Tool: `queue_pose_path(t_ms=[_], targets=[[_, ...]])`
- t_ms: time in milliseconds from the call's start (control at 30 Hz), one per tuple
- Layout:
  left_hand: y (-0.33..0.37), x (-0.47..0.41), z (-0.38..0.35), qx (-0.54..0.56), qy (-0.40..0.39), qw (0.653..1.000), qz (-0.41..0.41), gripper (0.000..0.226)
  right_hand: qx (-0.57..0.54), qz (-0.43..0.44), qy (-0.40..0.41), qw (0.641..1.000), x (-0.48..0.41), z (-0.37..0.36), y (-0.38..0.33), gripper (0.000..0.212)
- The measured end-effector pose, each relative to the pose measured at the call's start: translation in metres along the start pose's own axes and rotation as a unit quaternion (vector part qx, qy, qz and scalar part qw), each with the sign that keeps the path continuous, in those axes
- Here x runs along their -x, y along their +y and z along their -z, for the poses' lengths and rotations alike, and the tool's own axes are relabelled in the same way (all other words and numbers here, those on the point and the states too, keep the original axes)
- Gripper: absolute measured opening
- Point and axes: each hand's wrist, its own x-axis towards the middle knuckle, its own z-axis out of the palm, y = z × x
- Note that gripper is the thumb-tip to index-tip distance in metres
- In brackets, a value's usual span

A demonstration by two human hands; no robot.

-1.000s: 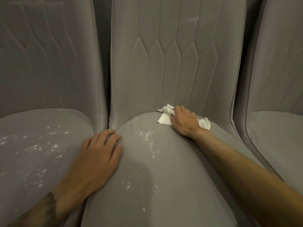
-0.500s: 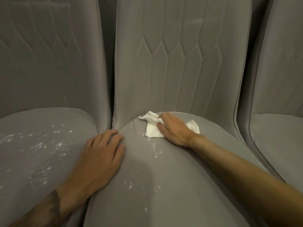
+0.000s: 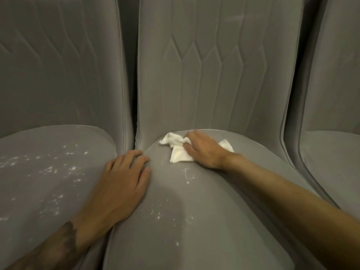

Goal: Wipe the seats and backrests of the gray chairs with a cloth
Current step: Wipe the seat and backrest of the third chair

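Observation:
Three gray chairs stand side by side. On the middle chair's seat [image 3: 194,221], near the foot of its quilted backrest [image 3: 214,65], lies a crumpled white cloth [image 3: 178,155]. My right hand [image 3: 204,151] lies on top of the cloth and presses it onto the seat, and one cloth corner sticks out past the wrist. White specks dot the middle seat in front of the cloth. My left hand [image 3: 122,184] rests flat on the seat's left edge with its fingers spread. The left chair's seat [image 3: 48,172] carries many white specks.
The right chair [image 3: 331,162] is partly in view at the frame edge, and its seat looks free of specks. Narrow dark gaps separate the chairs. Both my forearms stretch in from the bottom of the frame.
My right hand has slid the cloth leftward along the back of the middle seat, and the specks that lay there are gone. My left hand stays in place.

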Motion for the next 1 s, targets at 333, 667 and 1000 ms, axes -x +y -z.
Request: queue_pose_path(t_ms=[333,667,1000], targets=[[-0.003,0.000,-0.002,-0.011,0.002,1.000,0.001,0.048,-0.039,0.056,0.010,0.998,0.008,-0.014,-0.027,0.024],[-0.002,0.000,-0.002,-0.016,-0.008,1.000,-0.001,0.049,-0.044,0.051,-0.002,0.998,0.016,-0.016,-0.034,0.031],[-0.001,0.002,0.001,-0.028,-0.009,1.000,-0.010,0.048,-0.038,-0.010,0.008,0.999,0.025,-0.010,-0.041,0.025]])
